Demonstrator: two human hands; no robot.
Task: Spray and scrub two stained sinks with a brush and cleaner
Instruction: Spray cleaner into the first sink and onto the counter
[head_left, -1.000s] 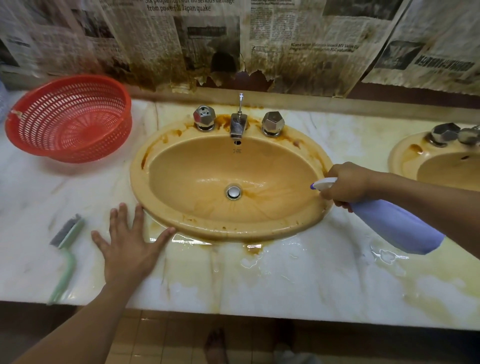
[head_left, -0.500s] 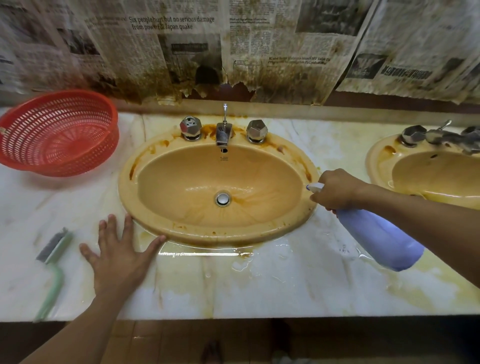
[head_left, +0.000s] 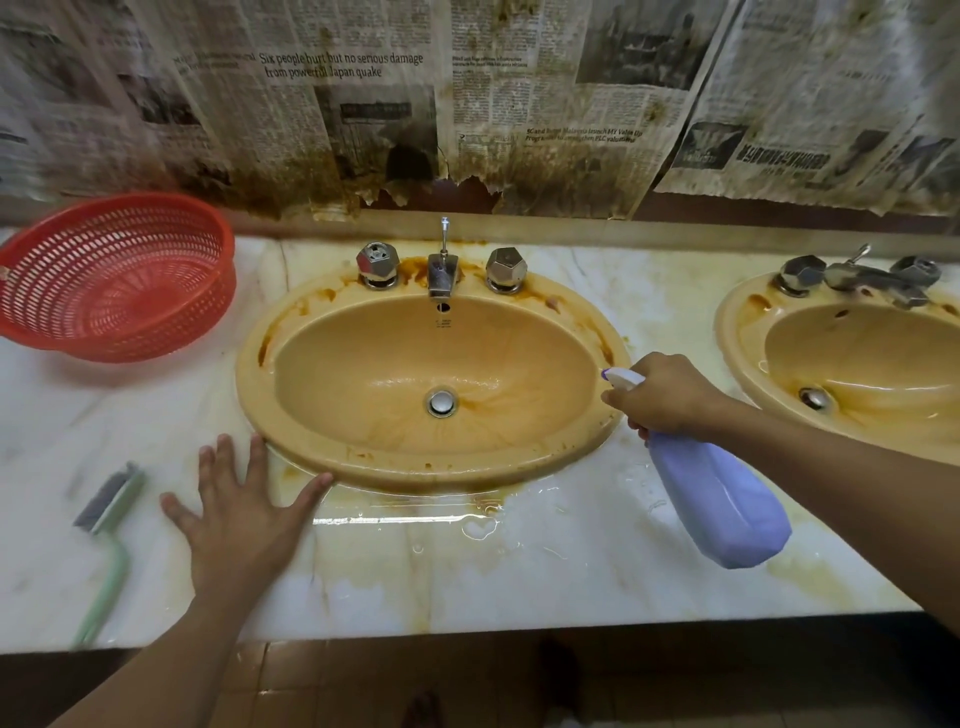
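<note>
**A:** Which sink is central, and in what condition?

**B:** The tan oval ceramic sink (head_left: 415, 475), set into the white, brown-veined marble bench (head_left: 519, 582). Rust-brown stains ring its rim and streak the bowl towards the round metal drain (head_left: 442, 402). A chrome tap (head_left: 442, 273) stands between two faceted metal knobs at the back.

**A:** What does the right hand do?

**B:** The right hand (head_left: 665, 397) is over the sink's right rim. Its fingers are clenched round the neck of a lilac plastic spray bottle (head_left: 722, 509). The body of the bottle slopes down over the bench and its white nozzle points left over the bowl.

**A:** And the left hand?

**B:** The left hand (head_left: 244, 514) lies flat on the bench at the sink's front-left. Its fingers (head_left: 257, 462) are released, straight and spread, and the thumb tip touches the rim.

**A:** Where is the brush?

**B:** The green-handled scrubbing brush (head_left: 106, 540) lies on the bench just left of the left hand, apart from it, with its grey bristle head pointing away from the person.

**A:** What else is visible?

**B:** A second tan sink (head_left: 748, 374), also stained, sits at the right edge. A round red perforated plastic basket (head_left: 119, 275) sits at the back left. A film of water (head_left: 415, 517) shines on the bench in front of the central sink. Stained, torn newspaper sheets (head_left: 519, 104) cover the wall behind.
</note>
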